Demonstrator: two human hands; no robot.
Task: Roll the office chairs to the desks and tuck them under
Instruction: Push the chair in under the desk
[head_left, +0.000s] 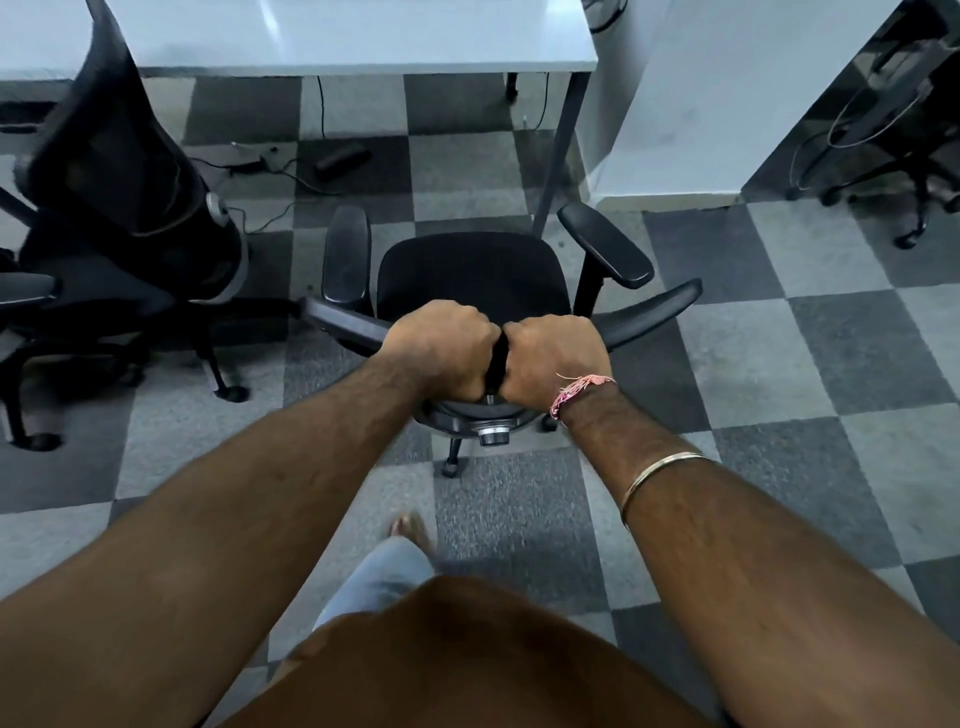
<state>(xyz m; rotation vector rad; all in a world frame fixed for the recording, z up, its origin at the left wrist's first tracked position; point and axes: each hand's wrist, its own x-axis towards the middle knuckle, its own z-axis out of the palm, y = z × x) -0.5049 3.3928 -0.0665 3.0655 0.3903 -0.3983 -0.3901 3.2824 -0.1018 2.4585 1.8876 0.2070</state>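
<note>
A black office chair (470, 273) stands in front of me, its seat facing the white desk (363, 47) ahead. My left hand (441, 351) and my right hand (553, 356) grip the top edge of its curved backrest side by side, fingers curled over it. The chair's front armrests lie just short of the desk's grey leg (561, 150). A second black mesh chair (119, 208) stands at the left, its back toward me, beside the desk's left end.
Cables and a dark power brick (340, 156) lie on the checkered carpet under the desk. A white partition (691, 98) rises at the right, with another chair base (909, 192) beyond it. My leg and foot (408, 530) are behind the chair.
</note>
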